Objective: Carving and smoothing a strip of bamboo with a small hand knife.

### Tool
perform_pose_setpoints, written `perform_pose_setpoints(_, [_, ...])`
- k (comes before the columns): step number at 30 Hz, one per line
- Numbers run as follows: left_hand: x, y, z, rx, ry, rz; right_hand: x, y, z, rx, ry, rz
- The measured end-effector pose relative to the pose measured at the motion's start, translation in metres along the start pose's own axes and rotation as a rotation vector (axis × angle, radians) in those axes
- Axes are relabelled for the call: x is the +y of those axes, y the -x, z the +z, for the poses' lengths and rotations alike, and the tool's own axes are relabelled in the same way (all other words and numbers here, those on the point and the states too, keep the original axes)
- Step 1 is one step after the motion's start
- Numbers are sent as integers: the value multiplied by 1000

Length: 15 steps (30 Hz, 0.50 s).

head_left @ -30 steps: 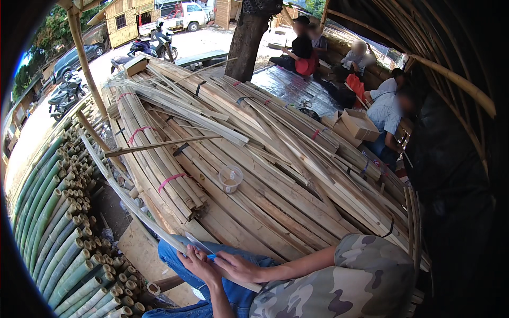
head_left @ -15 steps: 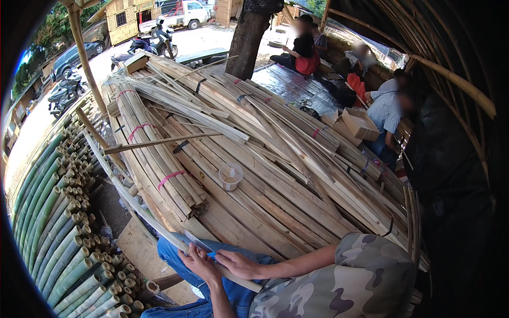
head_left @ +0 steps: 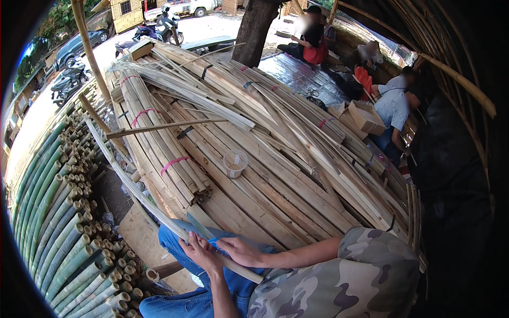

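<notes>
A long pale bamboo strip (head_left: 139, 192) slants across my lap, from beside the bamboo pole pile down to my right thigh. My left hand (head_left: 202, 255) is closed around it near its lower end. In my right hand (head_left: 242, 252) is a knife (head_left: 200, 218) with a blue handle, close beside the left fingers. Its broad grey blade points up and away over my jeans, lying against or just beside the strip; exact contact cannot be told. My right fingers cover most of the handle.
Bundled bamboo slats (head_left: 159, 143) and long flat boards (head_left: 275, 212) fill the space ahead, with a clear plastic cup (head_left: 235, 164) on them. Cut green bamboo poles (head_left: 58, 233) are stacked left. A cardboard box (head_left: 366, 117) and several people are at the far right.
The view has shifted slightly, moving the background right and a little down. The knife blade shows at a steeper slant. Both hands keep their holds on the strip and knife.
</notes>
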<state>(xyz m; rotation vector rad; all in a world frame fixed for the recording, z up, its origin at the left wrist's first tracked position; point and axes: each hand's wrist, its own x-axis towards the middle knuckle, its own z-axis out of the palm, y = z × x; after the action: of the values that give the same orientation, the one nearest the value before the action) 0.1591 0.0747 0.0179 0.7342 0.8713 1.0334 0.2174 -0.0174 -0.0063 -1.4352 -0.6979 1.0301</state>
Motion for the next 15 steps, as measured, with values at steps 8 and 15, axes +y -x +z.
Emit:
perform_pose_setpoints(8, [19, 6, -14, 19, -21, 9, -8, 4, 8, 48, -38, 53])
perform_pose_setpoints(15, [42, 10, -78, 101, -205, -10, -19, 1, -1, 111, 187, -142])
